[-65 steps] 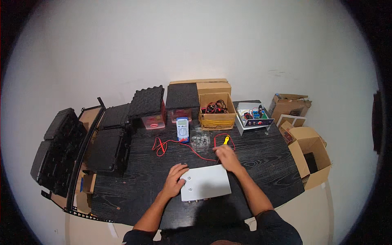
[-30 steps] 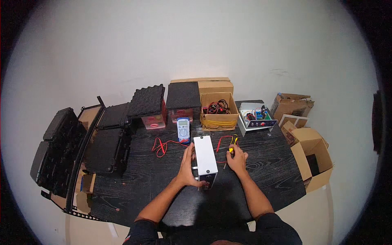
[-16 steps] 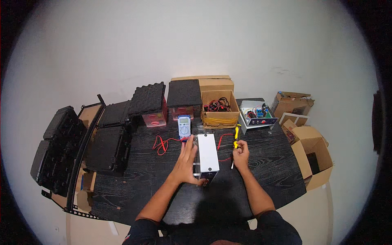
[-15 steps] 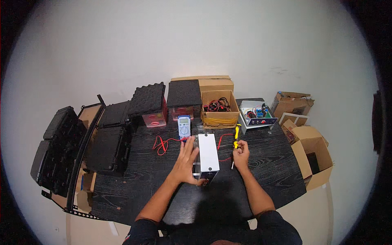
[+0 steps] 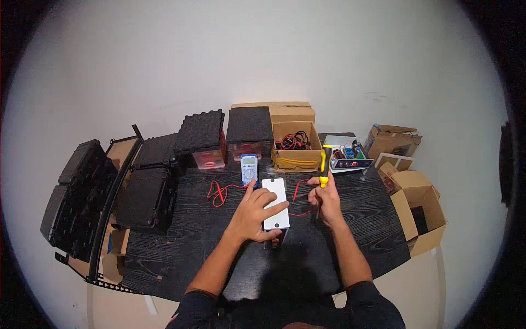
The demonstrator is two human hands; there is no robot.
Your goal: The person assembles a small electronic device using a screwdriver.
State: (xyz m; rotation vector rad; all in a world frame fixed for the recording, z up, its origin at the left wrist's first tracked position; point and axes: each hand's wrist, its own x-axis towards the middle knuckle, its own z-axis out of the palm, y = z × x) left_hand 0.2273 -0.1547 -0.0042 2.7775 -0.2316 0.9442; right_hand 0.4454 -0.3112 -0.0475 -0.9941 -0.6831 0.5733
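A narrow white metal case (image 5: 275, 192) stands on the dark table in front of me, with a screw at each end of its top and a dark front panel towards me. My left hand (image 5: 255, 216) grips it from the left, fingers over the top and thumb at the near end. To the right of the case, my right hand (image 5: 327, 205) holds a yellow-and-black screwdriver (image 5: 324, 170), handle up and shaft down. Just beyond the case lies a blue-and-white multimeter (image 5: 249, 170). Its red test lead (image 5: 219, 193) curls on the table, and more red lead runs right of the case.
A cardboard box of cables (image 5: 296, 156) stands at the back, beside black foam-topped bins (image 5: 249, 123). An opened white device (image 5: 350, 156) with wiring sits at back right. Black hard cases (image 5: 143, 197) line the left side. An open carton (image 5: 419, 203) is beyond the right edge.
My left fingers have come over the top of the case from its left side. My right hand has raised and turned the screwdriver, its handle now higher and further right.
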